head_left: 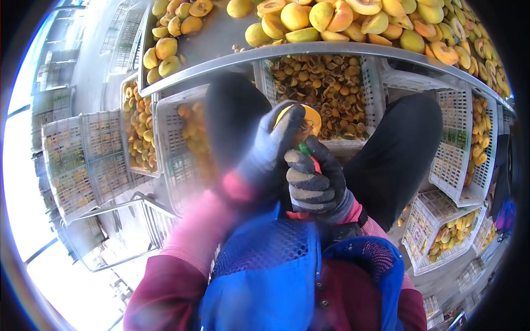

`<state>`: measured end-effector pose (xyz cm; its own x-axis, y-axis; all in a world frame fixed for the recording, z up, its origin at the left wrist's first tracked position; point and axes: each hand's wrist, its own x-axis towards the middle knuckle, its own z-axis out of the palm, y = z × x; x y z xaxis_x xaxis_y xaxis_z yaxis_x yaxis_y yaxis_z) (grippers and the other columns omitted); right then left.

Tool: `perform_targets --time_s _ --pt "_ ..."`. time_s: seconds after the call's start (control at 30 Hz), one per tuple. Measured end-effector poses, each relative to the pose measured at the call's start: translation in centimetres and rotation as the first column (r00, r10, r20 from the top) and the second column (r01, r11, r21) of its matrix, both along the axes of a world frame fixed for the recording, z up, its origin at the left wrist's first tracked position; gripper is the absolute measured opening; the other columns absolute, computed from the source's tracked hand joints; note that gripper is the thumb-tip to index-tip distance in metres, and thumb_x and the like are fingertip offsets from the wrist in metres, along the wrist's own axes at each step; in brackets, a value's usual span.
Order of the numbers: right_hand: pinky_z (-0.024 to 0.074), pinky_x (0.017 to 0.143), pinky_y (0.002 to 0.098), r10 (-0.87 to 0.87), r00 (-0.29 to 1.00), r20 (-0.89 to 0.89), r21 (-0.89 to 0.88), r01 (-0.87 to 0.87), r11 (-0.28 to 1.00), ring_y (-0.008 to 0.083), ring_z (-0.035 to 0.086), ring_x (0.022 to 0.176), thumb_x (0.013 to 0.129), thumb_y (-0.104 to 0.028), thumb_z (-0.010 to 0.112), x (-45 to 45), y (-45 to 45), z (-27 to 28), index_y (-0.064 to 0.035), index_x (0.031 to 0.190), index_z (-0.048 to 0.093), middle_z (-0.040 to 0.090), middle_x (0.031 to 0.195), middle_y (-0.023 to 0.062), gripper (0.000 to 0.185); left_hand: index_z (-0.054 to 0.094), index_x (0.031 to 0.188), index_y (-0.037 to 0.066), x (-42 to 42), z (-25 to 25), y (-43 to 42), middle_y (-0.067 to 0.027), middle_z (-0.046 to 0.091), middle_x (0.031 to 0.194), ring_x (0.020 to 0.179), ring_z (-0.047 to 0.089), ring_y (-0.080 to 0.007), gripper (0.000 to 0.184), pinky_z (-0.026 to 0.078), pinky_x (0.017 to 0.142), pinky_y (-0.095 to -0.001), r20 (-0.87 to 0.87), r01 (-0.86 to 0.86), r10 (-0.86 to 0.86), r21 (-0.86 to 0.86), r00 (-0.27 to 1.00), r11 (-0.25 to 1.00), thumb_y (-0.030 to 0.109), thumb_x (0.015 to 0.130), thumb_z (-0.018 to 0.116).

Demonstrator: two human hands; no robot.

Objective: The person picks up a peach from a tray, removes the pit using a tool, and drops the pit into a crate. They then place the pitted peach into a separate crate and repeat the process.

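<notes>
My left hand (270,135), in a grey work glove, is closed around a cut yellow peach half (313,118) above my lap. In my gloved right hand (317,179) is a small pitting tool with a red and green handle (305,148). The tool's metal tip reaches the brown centre of the peach, partly hidden by my fingers. Behind both hands, between my knees, a white crate (375,99) holds many brown and orange cut pieces and pits.
A metal table (212,41) with a raised rim carries heaps of whole and halved peaches (320,19). White crates of fruit stand at left (165,124) and right (450,149), with another crate (414,243) lower right. A metal frame (146,220) stands at left.
</notes>
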<state>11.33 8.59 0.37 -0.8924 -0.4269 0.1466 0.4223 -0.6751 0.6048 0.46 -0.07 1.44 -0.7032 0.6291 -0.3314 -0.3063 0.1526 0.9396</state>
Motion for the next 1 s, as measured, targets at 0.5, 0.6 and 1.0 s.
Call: perform_targets --time_s 0.5,0.6,1.0 --pt "0.029 0.027 0.021 -0.053 0.989 0.136 0.175 0.029 0.984 0.0072 0.031 0.036 0.098 -0.046 0.034 0.0 0.8 -3.2 -0.0028 0.089 0.055 0.036 0.056 0.0004 0.049 0.059 0.108 0.002 -8.5 2.1 -10.1 -0.011 0.062 0.096 0.088 0.061 -0.0196 0.036 0.05 0.075 -0.0302 -0.601 -0.537 0.366 -0.126 0.711 0.834 0.034 0.09 0.058" --pt "0.0279 0.028 0.0208 -0.028 0.997 0.075 0.213 0.011 0.977 0.0072 0.031 0.036 0.098 -0.048 0.034 -0.5 0.7 -4.8 -0.0035 0.089 0.058 0.037 0.056 0.0001 0.051 0.062 0.105 0.006 -13.9 2.0 -12.8 -0.0152 0.061 0.095 0.084 0.059 -0.0302 0.04 0.046 0.078 -0.0395 -0.693 -0.706 -0.67 -0.614 0.267 0.354 0.037 0.079 0.067" --pt "0.0262 0.03 0.0215 -0.043 0.898 0.438 0.594 -0.253 0.764 0.0076 0.029 0.034 0.096 -0.051 0.038 -2.5 2.8 -4.0 -0.0056 0.086 0.055 0.041 0.056 0.0 0.049 0.052 0.109 0.001 -21.6 0.3 4.7 -0.0176 0.062 0.102 0.093 0.062 -0.0322 0.058 0.049 0.08 -0.0387 -0.599 -0.215 -0.772 -0.799 0.211 0.562 0.04 0.071 0.073"
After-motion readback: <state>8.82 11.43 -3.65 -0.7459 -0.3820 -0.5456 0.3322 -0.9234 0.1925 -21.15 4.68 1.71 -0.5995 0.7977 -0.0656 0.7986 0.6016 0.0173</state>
